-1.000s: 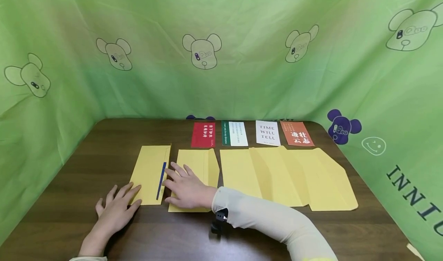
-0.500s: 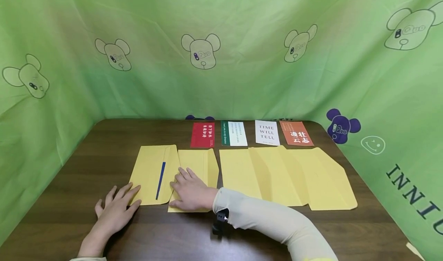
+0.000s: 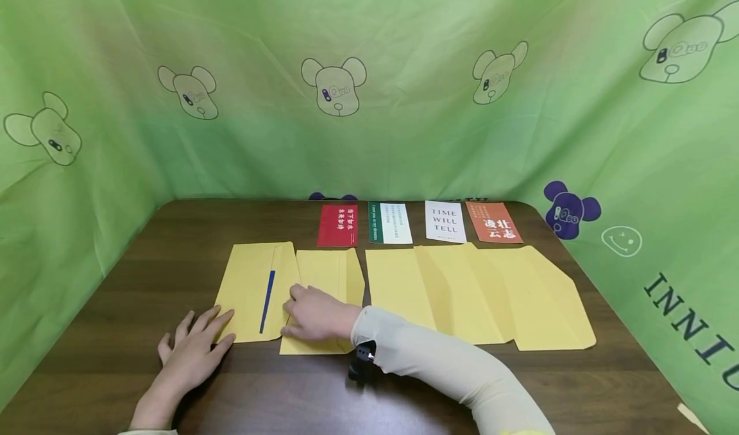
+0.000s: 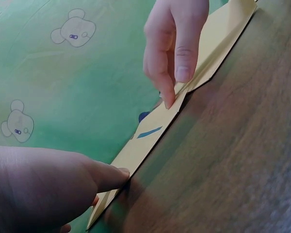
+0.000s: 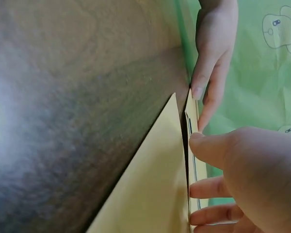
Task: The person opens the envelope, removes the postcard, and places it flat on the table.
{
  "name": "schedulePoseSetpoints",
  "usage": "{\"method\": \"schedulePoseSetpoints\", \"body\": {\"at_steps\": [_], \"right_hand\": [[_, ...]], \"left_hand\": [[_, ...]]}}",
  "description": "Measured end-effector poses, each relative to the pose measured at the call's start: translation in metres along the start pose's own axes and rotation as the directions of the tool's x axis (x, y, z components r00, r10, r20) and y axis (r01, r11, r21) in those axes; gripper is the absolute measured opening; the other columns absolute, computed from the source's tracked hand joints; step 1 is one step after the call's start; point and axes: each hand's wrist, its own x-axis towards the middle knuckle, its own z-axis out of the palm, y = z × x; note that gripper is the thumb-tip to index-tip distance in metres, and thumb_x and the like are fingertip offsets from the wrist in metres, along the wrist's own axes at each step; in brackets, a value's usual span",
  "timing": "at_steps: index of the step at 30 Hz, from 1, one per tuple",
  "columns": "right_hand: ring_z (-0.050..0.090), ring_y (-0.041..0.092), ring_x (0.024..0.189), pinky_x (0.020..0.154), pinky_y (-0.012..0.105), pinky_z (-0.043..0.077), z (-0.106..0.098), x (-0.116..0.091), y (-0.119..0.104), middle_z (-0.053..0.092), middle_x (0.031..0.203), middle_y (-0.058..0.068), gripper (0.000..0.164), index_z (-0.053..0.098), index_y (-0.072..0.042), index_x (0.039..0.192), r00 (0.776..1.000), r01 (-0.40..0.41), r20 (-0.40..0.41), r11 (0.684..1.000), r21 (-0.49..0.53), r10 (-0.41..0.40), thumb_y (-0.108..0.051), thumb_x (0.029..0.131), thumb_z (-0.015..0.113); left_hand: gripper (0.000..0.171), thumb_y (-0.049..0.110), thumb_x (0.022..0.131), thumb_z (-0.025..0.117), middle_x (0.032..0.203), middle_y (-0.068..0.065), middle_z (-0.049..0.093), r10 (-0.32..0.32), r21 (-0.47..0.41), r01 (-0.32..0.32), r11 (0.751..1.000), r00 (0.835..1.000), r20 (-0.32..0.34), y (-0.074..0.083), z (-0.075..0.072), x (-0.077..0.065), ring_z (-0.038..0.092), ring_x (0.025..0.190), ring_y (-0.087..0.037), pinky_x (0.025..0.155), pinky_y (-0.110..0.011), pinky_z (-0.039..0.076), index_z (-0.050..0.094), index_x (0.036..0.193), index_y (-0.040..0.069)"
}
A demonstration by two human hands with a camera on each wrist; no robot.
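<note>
A yellow envelope [image 3: 245,281] lies at the left of the row, its flap [image 3: 286,262] folded out to the right. Along its fold runs a dark blue strip [image 3: 267,301]. My left hand [image 3: 193,351] rests with spread fingers on the envelope's lower left edge. Over at the flap's right edge is my right hand [image 3: 320,313], thumb and fingertips touching down along that edge, as the right wrist view also shows. Beneath this hand lies a second yellow envelope [image 3: 316,269], partly hidden by the hand and the first flap.
More yellow envelopes [image 3: 398,281] overlap in a row on the right side of the wooden table [image 3: 277,390]. Behind them lie a red card [image 3: 337,225], a green-and-white card [image 3: 390,223], a white card [image 3: 446,222] and an orange card [image 3: 493,222]. A green curtain [image 3: 404,146] surrounds the table.
The left envelope's flap has swung from folded to spread out rightward, over the second envelope's edge. My right hand moved right with it, its fingers drawn in more. The left hand stayed put.
</note>
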Motion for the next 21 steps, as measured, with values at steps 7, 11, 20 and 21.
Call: {"method": "schedulePoseSetpoints", "body": {"at_steps": [7, 11, 20, 21], "right_hand": [[0.048, 0.006, 0.065, 0.064, 0.025, 0.052, 0.000, 0.008, 0.002, 0.053, 0.087, 0.000, 0.029, 0.068, -0.012, 0.094, 0.998, 0.018, -0.058, 0.998, -0.056, -0.021, -0.039, 0.098, 0.060], [0.050, 0.007, 0.062, 0.058, 0.026, 0.049, 0.000, 0.013, 0.006, 0.055, 0.083, -0.001, 0.025, 0.071, -0.014, 0.093, 0.994, 0.035, -0.100, 0.993, -0.116, -0.047, -0.036, 0.099, 0.060], [0.056, 0.006, 0.067, 0.059, 0.024, 0.047, 0.001, 0.027, 0.016, 0.057, 0.081, -0.006, 0.017, 0.075, -0.022, 0.090, 0.986, 0.032, -0.161, 0.997, -0.067, -0.043, -0.039, 0.090, 0.072], [0.056, 0.006, 0.068, 0.059, 0.023, 0.047, 0.001, 0.028, 0.017, 0.057, 0.083, -0.007, 0.019, 0.076, -0.022, 0.093, 0.988, 0.030, -0.153, 0.999, -0.043, -0.036, -0.040, 0.089, 0.073]], "left_hand": [[0.053, 0.040, 0.101, 0.055, 0.152, -0.020, 0.037, -0.004, 0.000, 0.004, 1.000, 1.000, 0.006, 0.001, -0.001, -0.001, 0.015, 0.136, -0.059, 0.092, -0.081, 0.006, 0.051, 0.145, 0.010], [0.054, 0.040, 0.101, 0.055, 0.152, -0.020, 0.037, -0.003, 0.002, 0.003, 1.000, 1.000, 0.005, 0.001, -0.001, 0.000, 0.015, 0.136, -0.059, 0.092, -0.081, 0.006, 0.051, 0.145, 0.009], [0.053, 0.040, 0.100, 0.055, 0.152, -0.019, 0.038, -0.004, 0.011, 0.004, 1.000, 1.000, -0.005, 0.001, -0.001, -0.001, 0.016, 0.136, -0.058, 0.092, -0.080, 0.007, 0.052, 0.144, 0.011], [0.053, 0.040, 0.100, 0.055, 0.152, -0.019, 0.038, -0.005, 0.011, 0.005, 1.000, 1.000, -0.005, 0.001, -0.001, -0.001, 0.016, 0.136, -0.058, 0.093, -0.080, 0.007, 0.052, 0.144, 0.011]]}}
